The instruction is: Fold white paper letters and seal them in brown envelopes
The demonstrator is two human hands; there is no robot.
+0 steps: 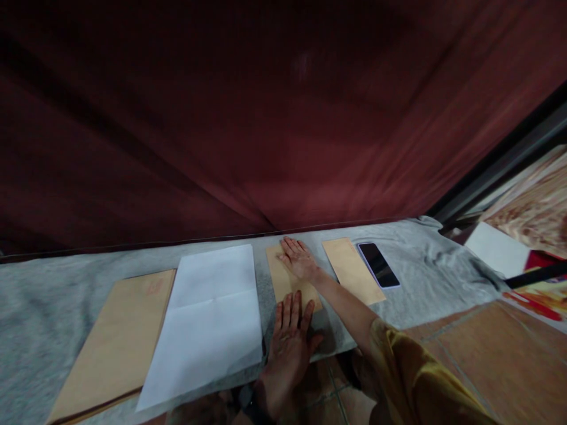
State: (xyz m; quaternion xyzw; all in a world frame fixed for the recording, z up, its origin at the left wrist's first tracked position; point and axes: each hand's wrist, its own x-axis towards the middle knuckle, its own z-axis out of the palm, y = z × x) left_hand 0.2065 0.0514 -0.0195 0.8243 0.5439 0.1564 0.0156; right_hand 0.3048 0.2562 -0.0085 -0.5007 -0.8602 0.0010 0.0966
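A small brown paper envelope (282,279) lies flat on a grey cloth, partly covered by both hands. My left hand (291,333) rests palm down over its near end, fingers stretched out. Across its far end lies my right hand (299,258), also flat with the fingers extended. Just right of the hands is a second brown envelope (352,268). To the left, a white sheet of paper (212,313) with a fold crease across its middle lies spread out.
A stack of larger brown envelopes (119,336) sits at the left, beside the white sheet. A phone (378,264) with a dark screen lies right of the second envelope. Grey cloth (436,277) covers the surface. A dark red curtain (274,130) hangs behind it; tiled floor (500,342) shows at right.
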